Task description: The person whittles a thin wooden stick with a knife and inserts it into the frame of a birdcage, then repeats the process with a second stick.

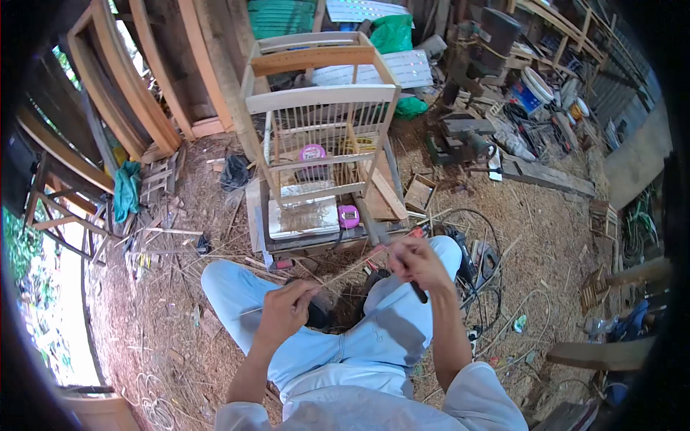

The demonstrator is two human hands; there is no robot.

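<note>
A thin light strip [345,274] runs from my left hand [287,310] up toward my right hand [417,264], over the gap between my knees. The fingers of my left hand are pinched round it. My right hand is closed on a tool with a dark handle [419,291] that sticks out below the fist; a blurred blade seems to reach up from the fist. Beyond my hands, a wooden frame with thin bars [323,95] stands on a low wooden platform [309,248]. A pink tape measure [348,217] lies beside a white board [302,215] there.
Curved wooden frames [118,86] lean at the left. A metal vise [460,147] and a timber beam [550,177] lie at the right. A power tool [483,262] with a black cable sits by my right knee. Shavings and sticks cover the ground.
</note>
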